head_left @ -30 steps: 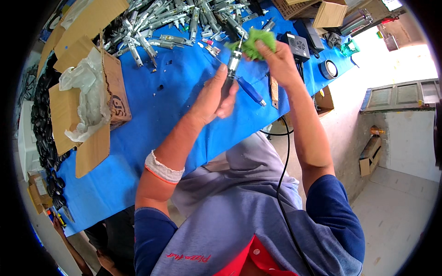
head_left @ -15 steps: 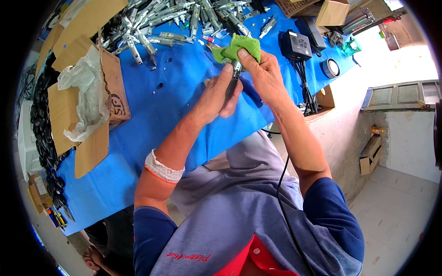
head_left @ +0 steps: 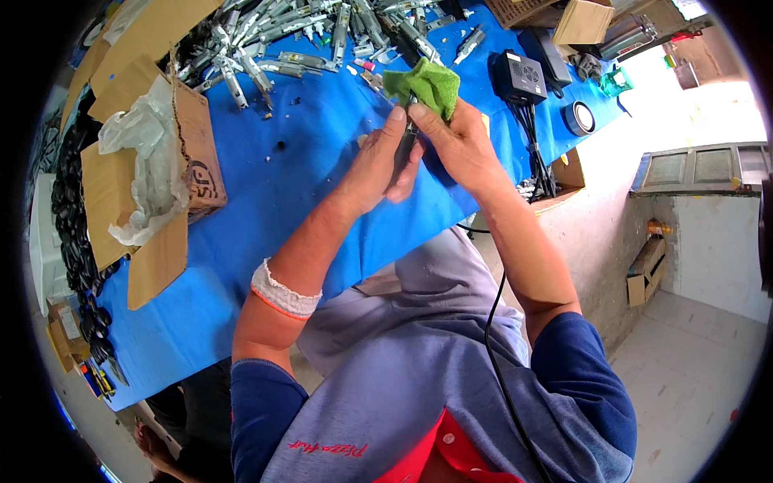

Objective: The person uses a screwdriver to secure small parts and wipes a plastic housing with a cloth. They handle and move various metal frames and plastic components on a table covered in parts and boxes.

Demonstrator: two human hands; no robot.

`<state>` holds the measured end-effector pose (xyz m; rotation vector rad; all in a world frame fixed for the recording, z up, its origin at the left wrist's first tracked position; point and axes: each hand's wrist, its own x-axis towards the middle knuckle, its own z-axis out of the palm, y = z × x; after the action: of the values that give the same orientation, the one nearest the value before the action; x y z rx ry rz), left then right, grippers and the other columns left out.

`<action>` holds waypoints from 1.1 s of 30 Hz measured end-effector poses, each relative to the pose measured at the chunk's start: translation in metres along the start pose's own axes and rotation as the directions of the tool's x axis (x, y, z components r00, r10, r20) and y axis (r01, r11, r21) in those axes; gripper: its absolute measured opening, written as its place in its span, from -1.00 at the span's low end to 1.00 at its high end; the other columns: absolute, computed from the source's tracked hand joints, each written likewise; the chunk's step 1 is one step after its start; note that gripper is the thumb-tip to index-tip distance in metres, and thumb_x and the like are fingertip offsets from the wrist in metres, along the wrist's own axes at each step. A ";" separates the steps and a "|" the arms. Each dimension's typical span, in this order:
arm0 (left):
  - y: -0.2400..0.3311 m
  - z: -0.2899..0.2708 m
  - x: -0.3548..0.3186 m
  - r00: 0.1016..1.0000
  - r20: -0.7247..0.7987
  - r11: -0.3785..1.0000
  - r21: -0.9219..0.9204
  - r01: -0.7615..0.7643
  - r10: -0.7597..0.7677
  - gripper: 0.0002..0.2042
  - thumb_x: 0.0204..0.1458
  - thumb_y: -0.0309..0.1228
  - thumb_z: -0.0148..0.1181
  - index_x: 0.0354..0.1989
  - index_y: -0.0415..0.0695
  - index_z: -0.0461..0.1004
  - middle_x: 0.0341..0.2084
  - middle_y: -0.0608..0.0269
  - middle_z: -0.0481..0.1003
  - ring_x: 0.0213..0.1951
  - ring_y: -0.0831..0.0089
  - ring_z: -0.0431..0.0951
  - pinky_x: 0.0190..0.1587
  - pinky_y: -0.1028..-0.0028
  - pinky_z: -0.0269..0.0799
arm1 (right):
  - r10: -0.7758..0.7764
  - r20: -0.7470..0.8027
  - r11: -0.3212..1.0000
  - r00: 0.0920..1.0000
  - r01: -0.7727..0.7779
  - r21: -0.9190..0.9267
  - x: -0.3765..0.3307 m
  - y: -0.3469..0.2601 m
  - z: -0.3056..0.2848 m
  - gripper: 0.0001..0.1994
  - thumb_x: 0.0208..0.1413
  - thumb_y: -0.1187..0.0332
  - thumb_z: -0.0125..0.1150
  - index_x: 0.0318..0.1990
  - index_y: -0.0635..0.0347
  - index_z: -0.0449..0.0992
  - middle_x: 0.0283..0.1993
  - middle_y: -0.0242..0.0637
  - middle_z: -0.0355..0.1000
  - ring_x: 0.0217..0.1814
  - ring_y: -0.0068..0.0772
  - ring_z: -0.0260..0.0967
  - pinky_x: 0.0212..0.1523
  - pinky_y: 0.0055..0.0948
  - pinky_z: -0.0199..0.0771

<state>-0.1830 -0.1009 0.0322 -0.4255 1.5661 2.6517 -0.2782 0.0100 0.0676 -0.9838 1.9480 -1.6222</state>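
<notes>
My left hand (head_left: 375, 165) is closed round a slim, dark grey handheld device (head_left: 407, 146), which points away from me above the near part of the blue-covered table (head_left: 266, 193). What kind of device it is, I cannot make out, since fingers cover much of it. A green cloth (head_left: 433, 84) is bunched in my right hand (head_left: 465, 149) at the device's far end. The right thumb presses near the device's tip, close to my left thumb. Beyond both hands lies a pile of similar slim grey parts (head_left: 298, 63).
At the left stands an open cardboard box (head_left: 201, 153) with clear plastic in it, beside a heap of black parts (head_left: 76, 233). To the right are a black power box (head_left: 519, 78) with cables, a white-rimmed round object (head_left: 579, 119) and a green container (head_left: 616, 82). Another person's hand (head_left: 153, 443) shows at lower left.
My right thumb has slid down from the cloth toward me, onto the device's end. The cloth has shifted slightly right. My left hand keeps its grip in nearly the same place.
</notes>
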 end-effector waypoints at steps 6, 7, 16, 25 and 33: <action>0.000 0.001 0.001 1.000 0.002 1.000 -0.001 0.005 -0.005 -0.41 0.24 0.17 -0.41 -0.52 -0.12 0.26 -0.86 0.35 0.15 -0.86 0.56 0.11 -0.80 0.53 0.05 | 0.054 0.011 0.998 0.998 -0.054 -0.022 0.004 0.011 -0.008 -0.70 0.25 0.24 0.06 -0.11 0.36 0.46 -0.29 -0.31 0.46 -0.24 -0.62 0.28 -0.23 -0.49 0.35; 0.002 0.001 0.001 1.000 0.012 1.000 0.005 0.018 -0.018 -0.41 0.24 0.17 -0.40 -0.52 -0.12 0.27 -0.85 0.35 0.16 -0.86 0.56 0.11 -0.79 0.53 0.05 | 0.100 0.023 0.994 0.995 -0.099 -0.040 0.005 0.013 -0.012 -0.69 0.26 0.22 0.06 -0.12 0.36 0.47 -0.29 -0.31 0.46 -0.24 -0.62 0.28 -0.24 -0.50 0.35; -0.001 -0.006 0.002 0.997 0.006 0.978 -0.194 0.076 -0.076 -0.41 0.22 0.20 -0.37 -0.47 -0.12 0.29 -0.83 0.36 0.18 -0.84 0.55 0.13 -0.77 0.51 0.06 | 0.032 0.063 0.992 0.997 -0.024 -0.121 -0.015 -0.001 -0.005 -0.63 0.29 0.13 -0.05 -0.21 0.33 0.47 -0.44 -0.31 0.43 -0.38 -0.56 0.30 -0.34 -0.42 0.35; 0.000 -0.003 0.001 0.997 0.072 1.000 0.022 0.012 -0.013 -0.40 0.21 0.20 -0.34 -0.51 -0.13 0.27 -0.84 0.36 0.16 -0.85 0.56 0.14 -0.78 0.53 0.05 | -0.004 -0.241 1.000 0.971 0.010 0.021 0.014 0.016 -0.011 -0.68 0.24 0.21 0.07 -0.10 0.34 0.50 -0.48 -0.37 0.42 -0.43 -0.63 0.29 -0.43 -0.50 0.30; -0.001 -0.006 0.003 0.996 0.075 0.983 -0.173 0.067 -0.055 -0.41 0.21 0.21 -0.35 -0.52 -0.09 0.26 -0.83 0.37 0.16 -0.85 0.57 0.13 -0.78 0.53 0.08 | -0.169 -0.257 0.866 0.952 0.019 -0.500 0.029 0.026 -0.040 -0.71 0.13 0.34 0.17 -0.02 0.23 0.49 -0.41 -0.14 0.49 -0.39 -0.44 0.44 -0.33 -0.45 0.41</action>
<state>-0.1848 -0.1063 0.0277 -0.3749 1.2846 2.7359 -0.3323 0.0170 0.0553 -1.0818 2.6467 -1.4057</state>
